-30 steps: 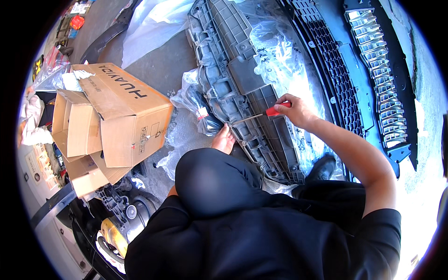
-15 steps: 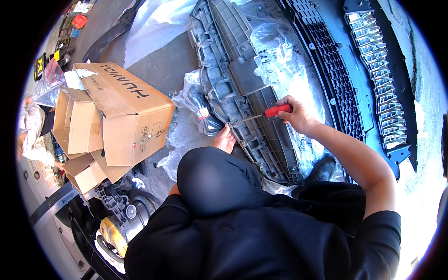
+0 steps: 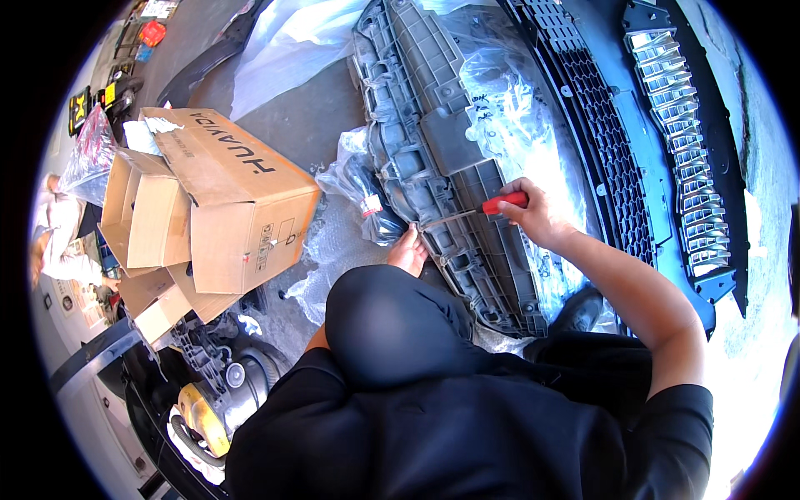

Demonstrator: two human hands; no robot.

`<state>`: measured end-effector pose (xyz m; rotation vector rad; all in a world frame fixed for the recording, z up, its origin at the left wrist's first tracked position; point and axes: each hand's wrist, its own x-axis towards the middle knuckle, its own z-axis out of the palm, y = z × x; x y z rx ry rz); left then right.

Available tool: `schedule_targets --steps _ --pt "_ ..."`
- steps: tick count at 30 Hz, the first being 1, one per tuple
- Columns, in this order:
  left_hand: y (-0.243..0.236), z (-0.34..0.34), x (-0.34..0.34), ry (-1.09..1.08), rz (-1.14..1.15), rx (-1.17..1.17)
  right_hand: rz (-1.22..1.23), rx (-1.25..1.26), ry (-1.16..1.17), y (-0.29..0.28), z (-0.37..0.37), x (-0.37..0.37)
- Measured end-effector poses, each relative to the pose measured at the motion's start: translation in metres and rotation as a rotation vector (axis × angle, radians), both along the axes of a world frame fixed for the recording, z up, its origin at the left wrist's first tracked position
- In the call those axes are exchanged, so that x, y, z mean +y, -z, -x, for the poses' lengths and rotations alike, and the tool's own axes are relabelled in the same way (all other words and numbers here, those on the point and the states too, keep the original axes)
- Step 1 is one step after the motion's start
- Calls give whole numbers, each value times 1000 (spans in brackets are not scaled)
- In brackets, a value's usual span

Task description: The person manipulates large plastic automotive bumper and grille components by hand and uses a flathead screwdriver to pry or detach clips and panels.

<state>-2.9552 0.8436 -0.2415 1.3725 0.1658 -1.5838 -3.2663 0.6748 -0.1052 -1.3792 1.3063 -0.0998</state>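
Note:
A long dark grey moulded plastic car part (image 3: 467,158), ribbed and clipped along its left edge, lies slanting away from me. My right hand (image 3: 540,218) grips the red handle of a screwdriver (image 3: 505,202). Its thin metal shaft points left across the part, and the tip reaches the left edge. At that same edge, close to the tip, my left hand (image 3: 406,253) pinches the rim with its fingertips. My raised knee, in black cloth, hides the left wrist and most of that forearm.
Left stands an open cardboard box (image 3: 242,200) with loose flaps. Clear plastic wrap (image 3: 512,108) lies under the part, and a bagged dark piece (image 3: 367,200) beside it. Rightward lie a black mesh grille (image 3: 596,125) and a chrome-slatted grille (image 3: 687,158). Another person (image 3: 62,229) is at far left.
The whole view has shifted slightly, so most things sit a little further right. Both hands keep their hold, with the screwdriver tip still at the part's left edge.

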Motion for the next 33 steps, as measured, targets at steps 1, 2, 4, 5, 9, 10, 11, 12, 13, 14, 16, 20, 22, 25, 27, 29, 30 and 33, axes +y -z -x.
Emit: schedule_targets --steps 1,2,4,5,9,10,11,12,13,14,16,20,22,25,27,29,30,33 --pt "0 -1 0 -9 -8 4 -73 34 29 -1 -2 -3" --pt "0 -1 -1 -22 -46 -9 -181 114 41 -2 -5 -8" --pt "0 -1 -1 -11 -13 3 30 260 -98 -2 -6 -13" --pt "-1 -1 -1 -13 -29 -4 0 211 -92 -2 -3 -13" --pt "-4 3 -1 0 17 -11 40 -203 -46 1 6 -8" --pt "-4 4 -2 1 30 -14 -17 -244 -26 2 6 -8" --pt "-5 4 -2 -6 28 -25 -63 -239 -17 3 5 -8" --pt "-5 4 -2 0 16 -22 -150 -164 13 3 4 -9" --pt "-5 4 -3 6 10 -25 -207 -117 44 4 2 -9" --pt "-6 4 -3 7 1 -31 -220 13 41 4 0 -11" --pt "-7 3 -4 14 -8 -39 -88 197 -51 3 0 -11" --pt "-8 6 -3 6 14 -41 45 -66 -70 4 6 -4" --pt "-9 7 -3 -8 23 -45 33 -205 -31 6 9 -1" --pt "-10 8 -5 -15 10 -44 -30 -76 54 11 8 0" --pt "-10 7 -5 -18 1 -44 -70 187 -68 13 7 -2" --pt "-9 6 -6 -1 -5 -45 -52 234 -142 13 7 -3" --pt "-9 5 -6 -7 -33 -56 -5 190 -109 11 8 0" --pt "-7 6 -4 -15 -26 -53 11 -55 -45 9 14 7"
